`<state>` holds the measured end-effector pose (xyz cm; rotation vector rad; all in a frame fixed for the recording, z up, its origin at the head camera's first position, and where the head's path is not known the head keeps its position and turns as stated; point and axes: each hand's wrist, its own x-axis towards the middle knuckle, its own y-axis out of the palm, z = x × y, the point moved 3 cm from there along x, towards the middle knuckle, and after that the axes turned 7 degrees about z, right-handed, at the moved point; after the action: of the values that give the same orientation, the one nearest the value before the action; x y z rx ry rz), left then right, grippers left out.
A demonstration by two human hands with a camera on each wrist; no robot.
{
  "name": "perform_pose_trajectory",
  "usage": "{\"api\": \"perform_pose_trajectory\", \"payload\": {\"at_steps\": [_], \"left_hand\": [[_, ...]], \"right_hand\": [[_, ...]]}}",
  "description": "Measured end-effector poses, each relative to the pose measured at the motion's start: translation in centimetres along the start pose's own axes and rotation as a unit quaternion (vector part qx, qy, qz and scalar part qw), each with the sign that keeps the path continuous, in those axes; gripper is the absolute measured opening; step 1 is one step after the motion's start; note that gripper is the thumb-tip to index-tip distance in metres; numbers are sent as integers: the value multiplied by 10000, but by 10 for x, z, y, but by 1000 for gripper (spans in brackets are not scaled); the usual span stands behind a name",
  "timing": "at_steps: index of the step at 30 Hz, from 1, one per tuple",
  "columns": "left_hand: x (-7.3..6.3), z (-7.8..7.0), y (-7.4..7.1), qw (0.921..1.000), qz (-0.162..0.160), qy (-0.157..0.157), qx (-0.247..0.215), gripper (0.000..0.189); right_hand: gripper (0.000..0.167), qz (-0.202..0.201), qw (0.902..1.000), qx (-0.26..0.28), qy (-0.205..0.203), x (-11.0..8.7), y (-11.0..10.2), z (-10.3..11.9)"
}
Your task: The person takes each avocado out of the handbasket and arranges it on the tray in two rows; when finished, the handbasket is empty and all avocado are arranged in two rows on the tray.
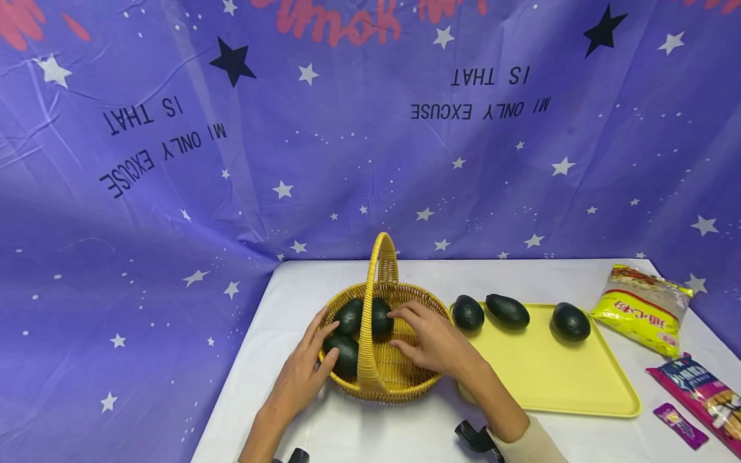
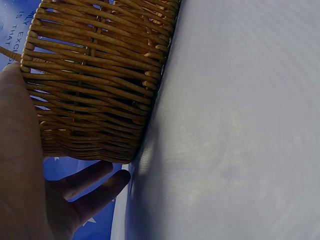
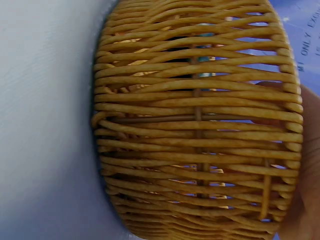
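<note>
A yellow wicker basket (image 1: 405, 386) with a tall arched handle stands on the white table, also close up in both wrist views. Inside its left half lie three dark green avocados, among them a front one (image 1: 341, 357), a back one (image 1: 348, 316) and one beside the handle (image 1: 382, 319). My left hand (image 1: 298, 373) is at the basket's left rim, thumb and one fingertip over the avocados; in the left wrist view two fingers stretch along the outside. Reaching over the right rim, my right hand (image 1: 431, 341) has its fingertips at the avocado by the handle, thumb spread apart.
Right of the basket lies a yellow tray (image 1: 556, 379) with three more avocados (image 1: 507, 312) along its far side. Beyond it are a yellow food bag (image 1: 642, 308), a pink and blue snack pack (image 1: 700, 399) and a small purple packet (image 1: 680, 426). A purple star-print cloth hangs behind.
</note>
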<state>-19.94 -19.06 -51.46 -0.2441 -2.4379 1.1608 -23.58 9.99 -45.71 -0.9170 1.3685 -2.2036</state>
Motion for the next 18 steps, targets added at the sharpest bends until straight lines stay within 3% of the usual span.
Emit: {"api": "perform_pose_trajectory", "payload": {"at_steps": [18], "left_hand": [[0,-1,-2,10000,41,-26,-28,54]], "right_hand": [[52,490,9977,-243,-408,24,8,-5]]}}
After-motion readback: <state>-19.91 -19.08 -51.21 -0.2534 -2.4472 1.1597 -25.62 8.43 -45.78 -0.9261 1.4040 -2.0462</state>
